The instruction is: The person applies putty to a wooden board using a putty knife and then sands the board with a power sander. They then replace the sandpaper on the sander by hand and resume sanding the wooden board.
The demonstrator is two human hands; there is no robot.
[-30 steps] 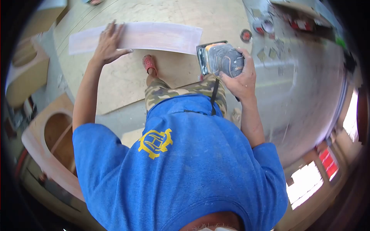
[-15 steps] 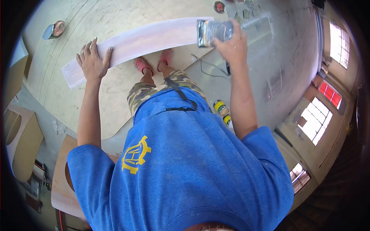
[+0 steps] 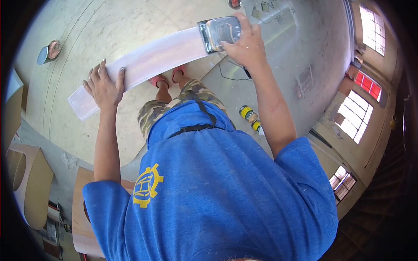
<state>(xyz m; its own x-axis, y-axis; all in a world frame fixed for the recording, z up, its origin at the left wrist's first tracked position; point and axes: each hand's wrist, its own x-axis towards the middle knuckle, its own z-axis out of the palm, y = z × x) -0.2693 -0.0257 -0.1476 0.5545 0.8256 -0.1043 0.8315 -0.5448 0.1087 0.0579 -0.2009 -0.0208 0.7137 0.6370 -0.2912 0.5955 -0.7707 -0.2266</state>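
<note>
A long, narrow, slightly curved pale panel (image 3: 152, 56) lies across the front of me, above my feet. My left hand (image 3: 106, 87) rests on its left part with the fingers spread flat over the surface. In my right hand (image 3: 246, 45) is a boxy electric sander (image 3: 221, 32), its dark-edged front over the panel's right end. My fingers wrap around the sander's far and near sides, and part of its body is hidden behind them. A dark cord (image 3: 230, 78) trails on the floor below it.
An opened can (image 3: 48, 52) stands at the upper left, and a smaller tin (image 3: 234, 4) at the top. Yellow-labelled cans (image 3: 248, 114) sit near my right elbow. Curved wooden pieces (image 3: 37, 187) stand at the lower left. Windows (image 3: 355, 116) line the right wall.
The sander in my right hand has moved left along the panel. My left hand stays on the panel, whose left end sits lower in view as the camera shifted.
</note>
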